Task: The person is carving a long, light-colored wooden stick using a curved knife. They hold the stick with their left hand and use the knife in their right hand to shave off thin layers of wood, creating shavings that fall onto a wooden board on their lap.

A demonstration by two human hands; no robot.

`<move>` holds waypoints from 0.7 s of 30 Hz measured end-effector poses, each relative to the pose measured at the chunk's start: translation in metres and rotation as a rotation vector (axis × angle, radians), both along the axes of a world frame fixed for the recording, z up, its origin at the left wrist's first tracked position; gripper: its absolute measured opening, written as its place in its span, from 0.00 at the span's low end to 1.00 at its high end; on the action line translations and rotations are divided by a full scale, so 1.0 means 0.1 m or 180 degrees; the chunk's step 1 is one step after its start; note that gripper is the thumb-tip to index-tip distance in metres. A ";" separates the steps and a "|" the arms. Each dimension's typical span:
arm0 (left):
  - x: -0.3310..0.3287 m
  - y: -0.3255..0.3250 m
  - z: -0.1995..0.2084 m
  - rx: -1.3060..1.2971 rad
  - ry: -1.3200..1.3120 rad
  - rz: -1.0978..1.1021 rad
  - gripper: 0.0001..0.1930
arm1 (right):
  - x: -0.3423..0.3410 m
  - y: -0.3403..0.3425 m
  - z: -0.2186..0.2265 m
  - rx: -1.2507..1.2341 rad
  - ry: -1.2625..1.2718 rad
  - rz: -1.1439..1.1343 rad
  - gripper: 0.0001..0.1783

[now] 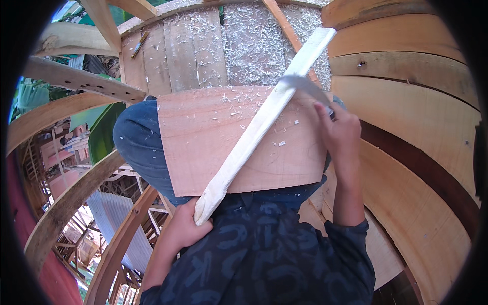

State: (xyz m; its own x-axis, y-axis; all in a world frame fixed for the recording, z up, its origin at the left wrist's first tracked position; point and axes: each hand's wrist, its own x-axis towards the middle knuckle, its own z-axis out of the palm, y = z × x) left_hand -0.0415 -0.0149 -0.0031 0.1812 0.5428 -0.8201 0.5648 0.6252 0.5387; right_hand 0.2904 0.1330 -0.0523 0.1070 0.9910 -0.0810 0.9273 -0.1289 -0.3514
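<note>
A long pale strip of wood (249, 137) slants across a flat reddish board (203, 137) on my lap, its far end reaching past the board. My left hand (186, 223) is closed round the strip's near end. In my right hand (340, 129) is the handle of a knife (307, 86), its curved grey blade smeared by motion. The blade lies across the upper part of the strip; whether it bites into the wood I cannot tell. Small pale shavings (239, 105) are scattered on the board.
Plank flooring (178, 61) ahead is strewn with pale shavings. A thin reddish batten (284, 28) lies there, and a small yellowish stick-like object (139, 44) at the far left. A plank wall (406, 101) rises on the right. Open timber framing (76, 91) stands on the left, with a drop beyond.
</note>
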 end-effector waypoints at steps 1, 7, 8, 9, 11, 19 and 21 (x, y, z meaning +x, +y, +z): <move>0.00 0.01 -0.02 -0.0004 -0.0021 -0.0005 0.26 | 0.00 0.02 0.06 -0.0118 0.0101 -0.0014 0.29; -0.01 0.09 -0.04 -0.0038 -0.0106 -0.0108 0.26 | -0.30 -0.34 0.15 -0.0054 0.0348 0.1178 0.30; -0.01 0.04 -0.04 -0.0030 -0.0061 -0.0068 0.26 | -0.24 -0.28 0.10 0.0027 0.0229 0.1005 0.30; 0.00 0.00 -0.03 -0.0023 -0.0016 -0.0028 0.26 | -0.16 -0.21 0.04 0.0107 0.0110 0.0832 0.29; 0.01 0.01 0.01 -0.0040 0.0019 0.0016 0.26 | 0.13 -0.04 0.01 -0.0171 0.0220 -0.0132 0.28; 0.10 0.02 0.02 0.0199 0.0461 -0.0259 0.25 | -0.32 -0.59 0.21 -0.0529 0.0968 0.0988 0.26; 0.09 -0.06 0.00 0.0286 0.0596 -0.0271 0.26 | -0.37 -0.72 0.20 -0.0550 0.0844 0.1094 0.26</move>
